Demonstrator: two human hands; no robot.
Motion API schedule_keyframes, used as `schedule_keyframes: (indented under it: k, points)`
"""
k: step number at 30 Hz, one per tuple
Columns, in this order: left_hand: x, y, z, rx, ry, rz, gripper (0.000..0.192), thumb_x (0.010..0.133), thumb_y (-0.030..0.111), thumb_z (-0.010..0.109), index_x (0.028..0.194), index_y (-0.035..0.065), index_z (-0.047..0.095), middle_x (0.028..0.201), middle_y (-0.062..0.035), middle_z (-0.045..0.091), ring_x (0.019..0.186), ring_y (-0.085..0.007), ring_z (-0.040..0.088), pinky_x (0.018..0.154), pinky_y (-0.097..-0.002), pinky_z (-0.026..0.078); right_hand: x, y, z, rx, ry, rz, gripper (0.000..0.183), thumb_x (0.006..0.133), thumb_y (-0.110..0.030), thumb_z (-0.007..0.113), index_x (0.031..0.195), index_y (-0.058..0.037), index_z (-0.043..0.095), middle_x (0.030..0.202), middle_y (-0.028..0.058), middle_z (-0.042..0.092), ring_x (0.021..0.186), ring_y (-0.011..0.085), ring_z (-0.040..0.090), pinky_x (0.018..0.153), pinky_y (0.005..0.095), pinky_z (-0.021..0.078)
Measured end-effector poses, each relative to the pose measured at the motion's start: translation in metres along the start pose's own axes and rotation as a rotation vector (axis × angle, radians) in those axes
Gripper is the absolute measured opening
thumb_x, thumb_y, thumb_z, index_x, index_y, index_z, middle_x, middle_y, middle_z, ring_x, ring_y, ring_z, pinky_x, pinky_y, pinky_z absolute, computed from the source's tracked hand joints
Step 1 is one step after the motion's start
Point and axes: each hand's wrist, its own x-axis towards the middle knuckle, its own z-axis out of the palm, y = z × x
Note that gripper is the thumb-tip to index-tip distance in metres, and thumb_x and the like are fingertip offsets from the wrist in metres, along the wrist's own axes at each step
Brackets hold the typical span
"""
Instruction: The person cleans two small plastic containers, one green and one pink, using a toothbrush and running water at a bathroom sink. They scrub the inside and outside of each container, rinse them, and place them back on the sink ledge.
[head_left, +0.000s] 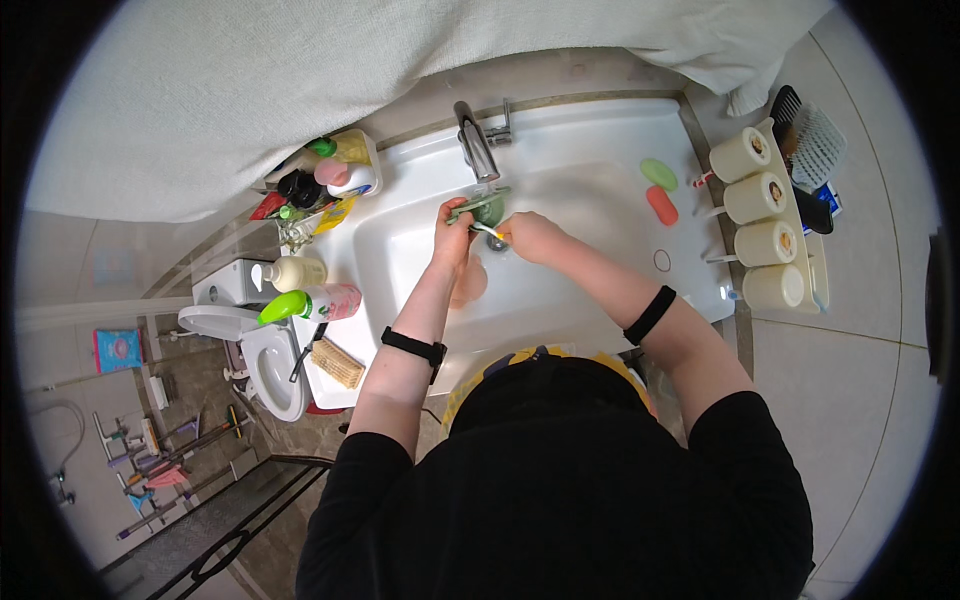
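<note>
Below the chrome faucet (474, 144), my left hand (451, 238) grips a green dish (482, 208), which is tilted on its edge. My right hand (534, 236) is closed around a small brush (489, 229) with a white and yellow handle, probably a toothbrush. Its head meets the underside of the dish, partly hidden by my left fingers. Both hands are over the white sink basin (585, 300), close to the metal drain (496, 242). A pale pink, rounded thing (470, 280) lies in the basin beside my left wrist; I cannot tell what it is.
On the right ledge lie a green soap bar (658, 174), a red soap bar (662, 205) and a thin ring (661, 260). Several cream cups (754, 199) hang from a wall rack. At left stand a pump bottle (300, 273), a green-topped spray bottle (330, 303) and a scrub brush (337, 364).
</note>
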Motion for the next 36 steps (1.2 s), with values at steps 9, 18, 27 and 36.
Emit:
schedule_keyframes:
  k: [9,18,27,36]
  points:
    - [0.004,0.014,-0.003,0.212,-0.183,-0.277,0.034,0.085,0.012,0.048,0.116,-0.0003,0.046,0.102,-0.0098,0.057,0.088,-0.0206,0.062,0.071,-0.0323,0.059,-0.007,0.028,-0.039,-0.708,0.237,-0.136,0.015,0.081,-0.01,0.058,0.092,-0.0095,0.068,0.088,0.012,0.066,0.077,0.0259,0.069,0.06,0.0365,0.0553]
    - [0.008,0.041,-0.002,0.533,-0.469,-0.406,0.047,0.087,0.034,0.058,0.119,0.0016,0.049,0.103,-0.0081,0.059,0.095,-0.0188,0.062,0.08,-0.0292,0.054,0.001,0.021,-0.05,-0.355,0.195,-0.158,0.035,0.075,-0.028,0.074,0.098,-0.0061,0.06,0.082,0.0111,0.065,0.056,0.022,0.064,0.048,0.0346,0.0506]
    - [-0.013,0.005,0.003,0.273,-0.248,-0.196,0.076,0.081,0.035,0.068,0.142,0.0166,0.026,0.121,-0.0066,0.049,0.103,-0.0211,0.055,0.087,-0.0315,0.047,0.005,0.03,-0.008,0.736,0.006,0.319,0.04,0.082,-0.023,0.067,0.117,-0.0082,0.053,0.076,0.0049,0.064,0.046,0.0113,0.052,0.036,0.0266,0.0394]
    - [-0.013,-0.009,0.009,0.254,-0.201,-0.205,0.066,0.077,0.009,0.06,0.136,0.0134,0.03,0.117,-0.0104,0.048,0.09,-0.0177,0.056,0.064,-0.026,0.048,0.004,0.017,-0.023,-0.428,0.184,-0.057,0.017,0.082,-0.014,0.056,0.098,-0.0111,0.062,0.085,0.0115,0.068,0.084,0.0293,0.068,0.071,0.0401,0.0544]
